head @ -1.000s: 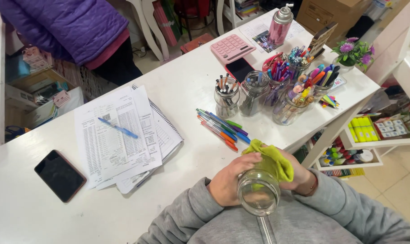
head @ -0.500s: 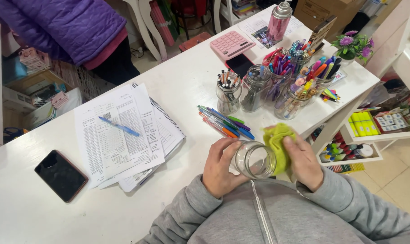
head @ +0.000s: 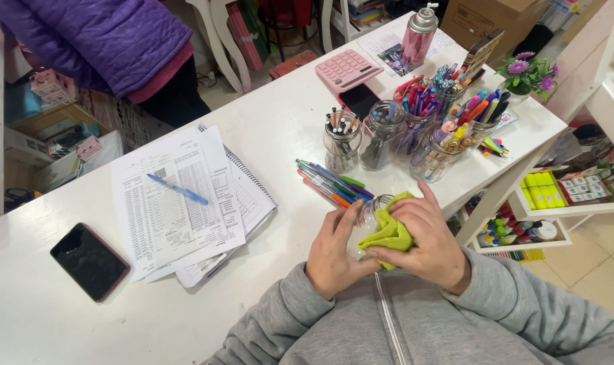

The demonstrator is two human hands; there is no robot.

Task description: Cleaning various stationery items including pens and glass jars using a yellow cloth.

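Since a moment before, the jar (head: 369, 220) had been turned: its open mouth, which had faced up toward the person, now pointed away toward the table, and the green cloth (head: 390, 233) had come round from the far side to lie across the near side of the glass. The left hand (head: 334, 253) was closed around the jar's side and base, fingers wrapped on the glass, steadying it against the grey sweater (head: 388, 324). The right hand (head: 432, 243) was clamped on the cloth, pressing it flat against the jar. That suggested, to my eye, that the wiping had moved from the inside or rim to the outer wall. The jar was held just off the table edge (head: 273, 270), close to the loose pens (head: 331, 182) lying there and short of the other jars (head: 388, 138) full of pens. The papers (head: 178, 203) with a blue pen on them and the black phone (head: 89, 260) lay untouched well to the left.
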